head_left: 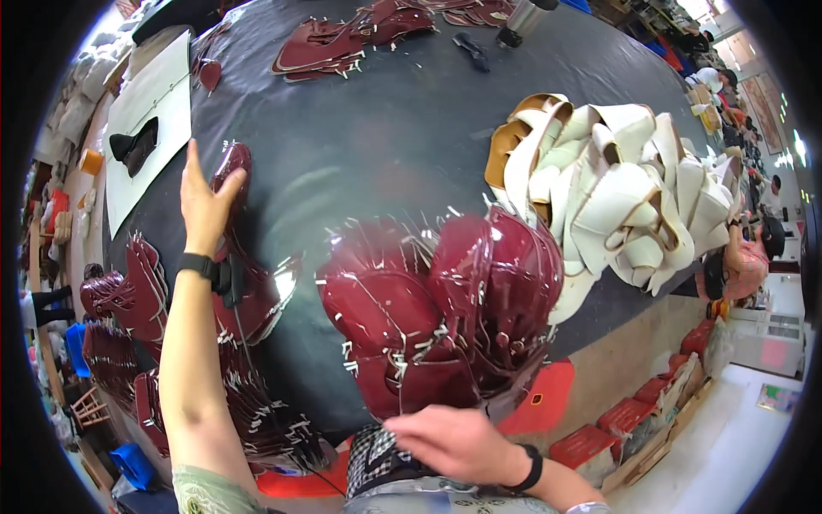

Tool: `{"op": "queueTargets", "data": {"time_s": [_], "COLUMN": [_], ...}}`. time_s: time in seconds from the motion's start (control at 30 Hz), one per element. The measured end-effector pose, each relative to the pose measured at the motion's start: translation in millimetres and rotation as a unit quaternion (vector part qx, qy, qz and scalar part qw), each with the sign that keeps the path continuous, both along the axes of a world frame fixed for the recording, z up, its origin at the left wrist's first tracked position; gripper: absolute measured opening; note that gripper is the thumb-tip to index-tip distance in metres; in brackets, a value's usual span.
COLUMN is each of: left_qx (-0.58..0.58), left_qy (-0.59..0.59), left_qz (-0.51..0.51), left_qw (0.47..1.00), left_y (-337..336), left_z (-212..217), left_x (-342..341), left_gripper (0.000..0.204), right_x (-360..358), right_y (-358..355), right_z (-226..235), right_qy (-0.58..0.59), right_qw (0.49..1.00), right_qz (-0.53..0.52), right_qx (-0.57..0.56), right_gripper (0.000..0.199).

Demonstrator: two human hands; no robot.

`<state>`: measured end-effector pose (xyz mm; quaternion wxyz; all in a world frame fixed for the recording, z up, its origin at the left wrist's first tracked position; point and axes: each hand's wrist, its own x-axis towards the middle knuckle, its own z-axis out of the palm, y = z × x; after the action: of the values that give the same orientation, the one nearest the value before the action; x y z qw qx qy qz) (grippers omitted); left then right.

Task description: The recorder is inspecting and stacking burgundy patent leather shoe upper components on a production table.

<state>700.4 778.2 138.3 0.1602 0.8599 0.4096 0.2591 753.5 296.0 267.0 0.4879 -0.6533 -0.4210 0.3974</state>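
Observation:
My left hand (pixel 207 206) is at the left of the table, its fingers stretched and its thumb apart. The thumb lies over a glossy dark red shoe upper (pixel 233 161); whether the hand grips it I cannot tell. My right hand (pixel 462 444) is low at the table's front edge, fingers bent and drawn together; anything between the fingertips is hidden. Just beyond it lies a heap of glossy dark red shoe uppers (pixel 385 308), with short pale thread ends along their edges. More dark red uppers (pixel 257 403) are stacked beside and under my left forearm.
White pieces with tan insides (pixel 625 188) form a big pile on the right. Dark red flat pieces (pixel 321 47) and a metal cup (pixel 524 21) stand at the far side. A pale board (pixel 154 103) with a black piece lies far left. Red boxes (pixel 591 441) line the floor at right.

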Motion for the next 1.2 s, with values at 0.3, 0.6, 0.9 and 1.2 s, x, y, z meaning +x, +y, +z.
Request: {"op": "queueTargets", "data": {"time_s": [0.3,0.6,0.9,1.2], "left_qx": [-0.519,-0.405,-0.223,-0.152], "left_qy": [-0.106,-0.159,-0.061,-0.172], "left_qz": [-0.241,-0.183,-0.168,-0.263], "left_qw": [0.813,0.882,0.958,0.937], "left_y": [-295,-377,-357,-386], "left_z": [143,108,96,137], "left_x": [-24,-18,22,-11], "left_gripper": [0.025,0.035,0.021,0.015], "right_x": [85,114,69,66], "right_y": [-73,-70,-38,-11], "right_z": [-11,-30,14,7], "right_qy": [-0.027,-0.022,-0.102,-0.031], "right_qw": [0.898,0.925,0.970,0.969], "right_qz": [-0.440,-0.378,-0.203,-0.243], "right_qx": [0.000,-0.041,0.083,0.030], "right_gripper": [0.039,0.069,0.028,0.024]}}
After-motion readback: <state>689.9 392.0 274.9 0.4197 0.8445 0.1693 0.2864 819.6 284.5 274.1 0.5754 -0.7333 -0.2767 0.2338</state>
